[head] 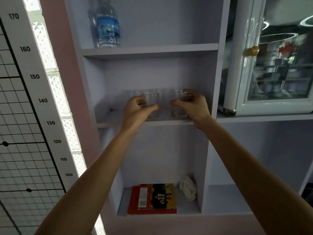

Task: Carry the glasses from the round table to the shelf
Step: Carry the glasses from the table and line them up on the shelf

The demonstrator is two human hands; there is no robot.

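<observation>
1. Water bottle (108,22): cap cut off by top edge; label print too blurred to read
2. Rear glasses (134,94): lower parts hidden behind left hand (135,110) and front glass (151,106)
3. Glass-door cabinet (271,65): contents lost in reflections; right side cut off
4. Book (152,198): cover text unreadable

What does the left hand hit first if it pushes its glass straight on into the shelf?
Probably the rear glass standing just behind the front glass in the left hand. Another glass sits back-left. Depth between them is unclear from the head view.
</observation>
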